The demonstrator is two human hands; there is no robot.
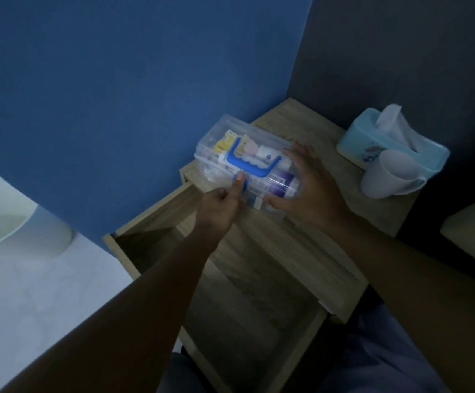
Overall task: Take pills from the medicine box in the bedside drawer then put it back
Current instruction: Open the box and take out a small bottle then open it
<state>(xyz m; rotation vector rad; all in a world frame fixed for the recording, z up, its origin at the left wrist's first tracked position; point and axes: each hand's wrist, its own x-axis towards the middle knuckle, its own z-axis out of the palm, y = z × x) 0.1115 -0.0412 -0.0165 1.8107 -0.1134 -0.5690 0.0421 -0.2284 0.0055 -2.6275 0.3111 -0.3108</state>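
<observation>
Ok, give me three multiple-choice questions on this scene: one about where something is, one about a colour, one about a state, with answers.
1. Where is the medicine box?
A. on the bedside table top
B. inside the drawer
C. on the floor

2. What colour is the box's handle?
A. red
B. blue
C. green

3. What state is the drawer in?
A. shut
B. removed
C. pulled open

Answers: 1 A, it rests on the table top between the left hand and right hand. 2 B, the handle across the clear lid is blue. 3 C, the drawer's inside shows below the table top.

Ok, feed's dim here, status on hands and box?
Left hand thumb on blue latch. Right hand steadying medicine box on nightstand. Lid shut. Drawer open.
</observation>
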